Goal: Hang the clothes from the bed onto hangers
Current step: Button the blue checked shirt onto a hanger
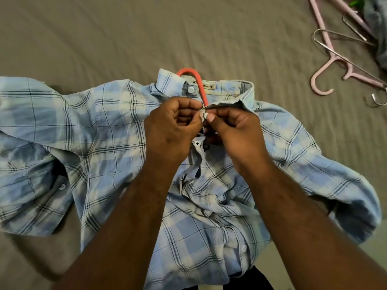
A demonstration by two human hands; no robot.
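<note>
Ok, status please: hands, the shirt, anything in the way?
The left hand and right hand pinch the plaid shirt front below the collar. Its red hanger is inside, hook out at neck. Nothing blocking; pink hangers lie far right.

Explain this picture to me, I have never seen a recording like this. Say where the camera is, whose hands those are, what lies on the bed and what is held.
There is no machine here. A person works with bare hands, and the single camera sits on their head, looking forward and down, so the two arms rising from the bottom are the wearer's own. On the brownish bed sheet lies a blue plaid shirt, front up, with the hook of a coral hanger poking out of its collar. The left hand and right hand both pinch the shirt's front edges just below the collar, apparently to fasten a button. At the upper right lie spare hangers, pink and wire, beside a grey garment.
</note>
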